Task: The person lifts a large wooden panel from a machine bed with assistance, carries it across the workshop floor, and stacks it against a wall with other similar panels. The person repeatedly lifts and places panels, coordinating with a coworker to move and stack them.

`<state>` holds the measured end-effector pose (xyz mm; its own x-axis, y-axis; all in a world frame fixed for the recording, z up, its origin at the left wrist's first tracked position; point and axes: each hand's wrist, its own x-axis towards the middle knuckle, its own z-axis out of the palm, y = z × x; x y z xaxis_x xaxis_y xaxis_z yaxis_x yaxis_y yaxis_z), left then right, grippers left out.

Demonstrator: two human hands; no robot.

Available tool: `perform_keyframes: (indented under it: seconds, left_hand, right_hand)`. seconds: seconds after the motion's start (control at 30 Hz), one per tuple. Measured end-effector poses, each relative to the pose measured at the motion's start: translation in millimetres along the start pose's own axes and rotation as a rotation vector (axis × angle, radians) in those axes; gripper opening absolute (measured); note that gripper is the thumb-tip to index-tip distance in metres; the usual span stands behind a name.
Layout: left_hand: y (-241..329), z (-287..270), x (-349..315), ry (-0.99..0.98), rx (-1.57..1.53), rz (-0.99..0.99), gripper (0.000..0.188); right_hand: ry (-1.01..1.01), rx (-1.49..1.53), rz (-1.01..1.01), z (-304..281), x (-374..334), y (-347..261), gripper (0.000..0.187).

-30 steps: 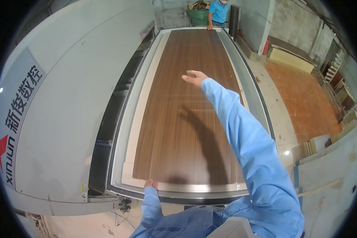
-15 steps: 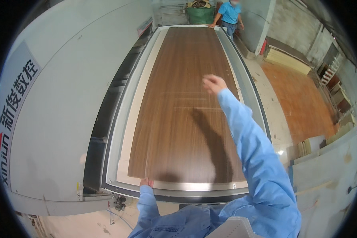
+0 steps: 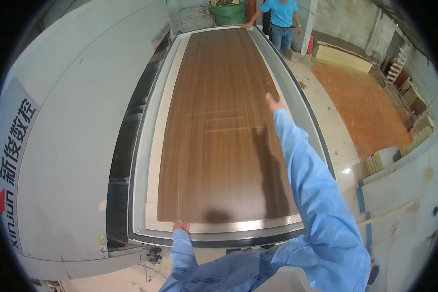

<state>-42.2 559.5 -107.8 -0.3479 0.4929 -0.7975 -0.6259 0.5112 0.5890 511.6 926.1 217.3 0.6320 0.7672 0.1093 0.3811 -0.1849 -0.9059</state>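
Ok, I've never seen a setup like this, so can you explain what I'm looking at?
There's no robot: the view comes from a fisheye camera on someone's head, looking down, so straight edges bend. Each "grip" is simply a bare hand. A brown wood-grain panel lies over a paler sheet inside a grey-rimmed frame. The left grip touches the panel's near edge; the right grip reaches over its right side, apparently empty. Another person stands at the far end.

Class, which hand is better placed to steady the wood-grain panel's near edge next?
Probably the left hand: it is at that edge of the wood-grain panel; the right hand is farther off.
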Motion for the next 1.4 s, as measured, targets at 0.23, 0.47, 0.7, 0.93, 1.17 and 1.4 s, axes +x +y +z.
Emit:
perform_keyframes:
  seconds: [0.23,0.47,0.7,0.93,1.17,1.4]
  left_hand:
    - [-5,-1,5,0.03,-0.045,-0.025,0.012]
    - [-8,-1,-14,-0.035,-0.025,0.069,0.009]
    - [-8,-15,-7,-0.289,-0.077,0.067,0.014]
    - [-8,-8,-13,-0.024,-0.103,0.089,0.022]
    - [-2,22,-40,0.16,0.068,0.065,0.02]
    - [-51,71,-110,0.245,0.141,0.29,0.023]
  right_hand:
    - [-0.626,-0.059,-0.442,75,-27,-164,0.076]
    - [-0.757,-0.046,-0.658,110,-108,-151,0.042]
    - [-1.112,0.059,-0.026,2,-217,43,0.024]
    - [-0.467,0.315,0.501,-224,-267,217,0.022]
    - [-0.124,0.154,0.541,-342,-290,338,0.019]
    - [-0.156,0.309,0.474,-358,-308,384,0.015]
